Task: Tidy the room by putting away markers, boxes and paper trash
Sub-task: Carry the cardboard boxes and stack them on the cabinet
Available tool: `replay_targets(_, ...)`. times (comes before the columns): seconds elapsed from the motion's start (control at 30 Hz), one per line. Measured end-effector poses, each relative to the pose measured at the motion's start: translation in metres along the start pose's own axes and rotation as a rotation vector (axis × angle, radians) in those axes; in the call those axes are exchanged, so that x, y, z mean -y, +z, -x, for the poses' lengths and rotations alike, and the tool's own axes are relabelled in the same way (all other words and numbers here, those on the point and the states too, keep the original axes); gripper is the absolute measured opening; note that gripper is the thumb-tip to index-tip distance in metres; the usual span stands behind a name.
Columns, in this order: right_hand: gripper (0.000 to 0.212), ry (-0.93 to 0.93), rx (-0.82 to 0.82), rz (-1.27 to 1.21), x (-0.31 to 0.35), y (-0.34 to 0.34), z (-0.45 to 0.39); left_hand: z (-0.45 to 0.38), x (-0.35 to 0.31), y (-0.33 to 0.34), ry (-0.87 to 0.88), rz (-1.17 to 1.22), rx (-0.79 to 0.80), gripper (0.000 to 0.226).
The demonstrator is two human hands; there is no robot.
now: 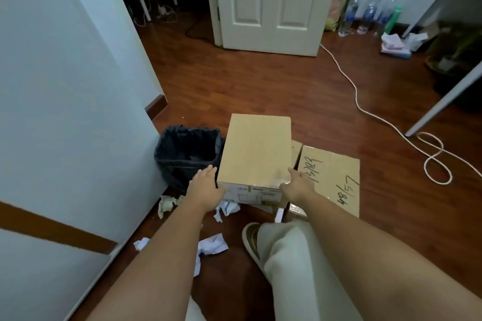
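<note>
A wood floor (260, 86) fills the frame, with a white door (271, 2) at top centre. At centre sits a plain cardboard box (257, 150), pressed between both hands: the left hand (206, 187) flat against its left side, the right hand (297, 186) against its right near corner, fingers fairly straight. A marked box (331, 180) lies just right. A black-lined bin (187, 154) stands just left. Crumpled paper (211, 243) lies at lower centre-left.

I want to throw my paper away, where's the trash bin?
In the head view, the black-lined trash bin stands on the floor left of the plain cardboard box, against the white wall.
</note>
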State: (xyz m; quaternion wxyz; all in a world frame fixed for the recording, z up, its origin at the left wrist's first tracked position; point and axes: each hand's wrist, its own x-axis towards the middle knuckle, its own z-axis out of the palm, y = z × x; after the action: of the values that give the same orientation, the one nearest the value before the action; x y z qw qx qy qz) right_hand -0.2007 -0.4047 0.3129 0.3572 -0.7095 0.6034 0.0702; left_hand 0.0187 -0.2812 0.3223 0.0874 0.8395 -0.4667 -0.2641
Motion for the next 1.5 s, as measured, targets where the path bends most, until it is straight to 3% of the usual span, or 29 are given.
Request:
replay_targets(0.17, 0.068, 0.008, 0.039, -0.047, -0.003, 0.008, -0.025, -0.021, 0.008, 0.026, 0.004, 0.022, 0.05, 0.068)
replay_targets(0.3, 0.057, 0.036, 0.062, -0.264, -0.012, 0.021, -0.036, -0.039, 0.006, 0.039, -0.097, 0.299, 0.056, 0.052)
replay_targets(0.43, 0.059, 0.12, 0.055, -0.502, -0.019, 0.029, -0.049, -0.052, 0.003, 0.05, -0.353, 0.711, 0.154, 0.086)
replay_targets(0.53, 0.06, 0.236, 0.091, -0.719, -0.017, 0.029, -0.057, -0.06, 0.002, 0.058, -0.417, 0.855, 0.131, 0.093)
replay_targets(0.6, 0.049, 0.302, 0.072, -0.832, -0.016, 0.026, -0.058, -0.064, 0.0, 0.058, -0.444, 0.902, 0.105, 0.095)
replay_targets(0.67, 0.04, 0.323, -0.005, -0.96, -0.02, 0.023, -0.059, -0.068, -0.005, 0.057, -0.432, 0.893, 0.083, 0.095)
replay_targets(0.8, 0.056, 0.322, -0.18, -1.261, -0.029, 0.003, -0.053, -0.075, -0.021, 0.053, -0.36, 0.942, 0.042, 0.079)
replay_targets(0.97, 0.047, 0.331, -0.248, -1.502, -0.02, -0.023, -0.034, -0.073, -0.053, 0.027, -0.328, 1.099, -0.007, 0.079)
replay_targets(1.13, 0.042, 0.291, -0.287, -1.654, -0.008, -0.042, -0.007, -0.062, -0.076, -0.018, -0.226, 1.082, -0.033, 0.07)
replay_targets(1.3, 0.045, 0.077, -0.324, -1.72, 0.03, -0.098, 0.009, -0.045, -0.104, -0.077, -0.083, 1.196, -0.119, 0.062)
replay_targets(1.5, 0.047, -0.223, -0.279, -1.785, 0.092, -0.154, 0.047, -0.013, -0.117, -0.157, 0.122, 1.292, -0.331, 0.063)
